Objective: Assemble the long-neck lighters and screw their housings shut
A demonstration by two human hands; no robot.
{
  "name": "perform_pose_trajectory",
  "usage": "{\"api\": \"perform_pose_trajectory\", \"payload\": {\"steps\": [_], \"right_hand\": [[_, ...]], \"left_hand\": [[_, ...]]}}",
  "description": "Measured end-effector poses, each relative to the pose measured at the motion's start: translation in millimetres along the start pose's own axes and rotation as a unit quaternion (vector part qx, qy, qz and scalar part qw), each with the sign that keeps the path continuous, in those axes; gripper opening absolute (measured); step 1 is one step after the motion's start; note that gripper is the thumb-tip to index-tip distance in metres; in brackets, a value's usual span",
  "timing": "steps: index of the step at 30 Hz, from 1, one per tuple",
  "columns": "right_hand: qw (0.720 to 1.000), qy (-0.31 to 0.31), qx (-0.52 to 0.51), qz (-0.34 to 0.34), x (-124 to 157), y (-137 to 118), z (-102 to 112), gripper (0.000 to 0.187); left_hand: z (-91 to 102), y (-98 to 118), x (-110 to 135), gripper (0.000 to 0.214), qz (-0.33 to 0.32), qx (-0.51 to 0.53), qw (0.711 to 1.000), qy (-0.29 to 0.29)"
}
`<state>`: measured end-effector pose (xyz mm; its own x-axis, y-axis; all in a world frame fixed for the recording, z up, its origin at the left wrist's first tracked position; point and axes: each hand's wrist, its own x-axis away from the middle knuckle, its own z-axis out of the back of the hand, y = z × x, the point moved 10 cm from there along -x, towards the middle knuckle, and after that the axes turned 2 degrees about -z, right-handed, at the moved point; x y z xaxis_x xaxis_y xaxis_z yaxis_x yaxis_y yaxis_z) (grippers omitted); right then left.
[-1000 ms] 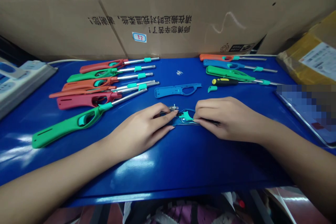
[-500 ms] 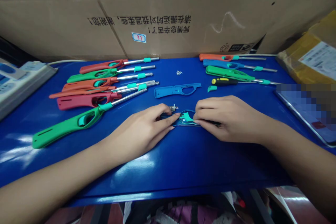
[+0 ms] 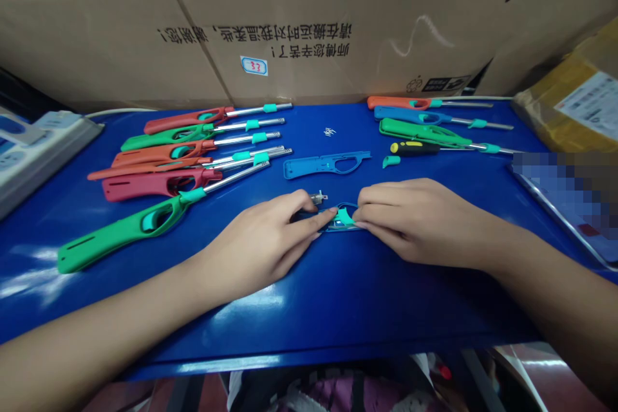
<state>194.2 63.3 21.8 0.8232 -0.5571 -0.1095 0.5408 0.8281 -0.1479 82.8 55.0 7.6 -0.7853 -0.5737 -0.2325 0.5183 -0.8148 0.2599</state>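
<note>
A blue half-shell of a long-necked lighter [image 3: 356, 206] lies between my hands. In its opening sits a turquoise trigger [image 3: 344, 216]. My left hand [image 3: 270, 235] is closed on the shell's left part, with the index fingertip pressed at the trigger's left side. A small metal-ended part [image 3: 318, 197] sticks out beside the left index finger; its rest is hidden. My right hand [image 3: 420, 222] pinches at the trigger's right edge, and its fingertips cover the shell's right end. Beyond them lies a separate blue shell half [image 3: 313, 167], along with a small turquoise piece [image 3: 392, 161].
Several lighters, among them a green one [image 3: 116, 238], lie at the left. More lighters and a yellow-black screwdriver [image 3: 415, 149] are at the right. A cardboard box [image 3: 290, 13] stands behind. A power strip [image 3: 53, 148] and a phone [image 3: 570, 219] flank the table [image 3: 299, 309].
My left index fingertip has slid slightly right, onto the turquoise trigger. The trigger sits a little differently in the shell, and my right fingertips have shifted slightly left.
</note>
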Motion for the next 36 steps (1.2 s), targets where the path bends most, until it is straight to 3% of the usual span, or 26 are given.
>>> {"api": "perform_pose_trajectory", "payload": {"steps": [9, 15, 21, 25, 28, 36], "right_hand": [[0.991, -0.01, -0.083, -0.107, -1, 14, -3, 0.021], [0.957, 0.024, -0.199, -0.208, -1, 36, -7, 0.01], [0.965, 0.04, -0.178, -0.187, 5, 41, 15, 0.013], [0.974, -0.07, -0.118, -0.181, 20, 48, 9, 0.018], [0.969, -0.111, -0.112, -0.189, 28, 53, 3, 0.008], [0.97, -0.08, -0.125, -0.192, 21, 59, 1, 0.003]], "left_hand": [[0.9, 0, 0, 0.041, -0.005, -0.015, 1.0, 0.004], [1.2, 5, 0, 0.046, -0.024, -0.062, 0.998, -0.013], [1.1, 6, 1, 0.044, -0.027, -0.087, 0.996, -0.014], [3.3, 9, 2, 0.042, -0.031, -0.105, 0.994, -0.013], [5.3, 9, 1, 0.041, -0.03, -0.109, 0.994, -0.007], [-1.2, 6, 1, 0.042, -0.036, -0.086, 0.995, -0.016]]}}
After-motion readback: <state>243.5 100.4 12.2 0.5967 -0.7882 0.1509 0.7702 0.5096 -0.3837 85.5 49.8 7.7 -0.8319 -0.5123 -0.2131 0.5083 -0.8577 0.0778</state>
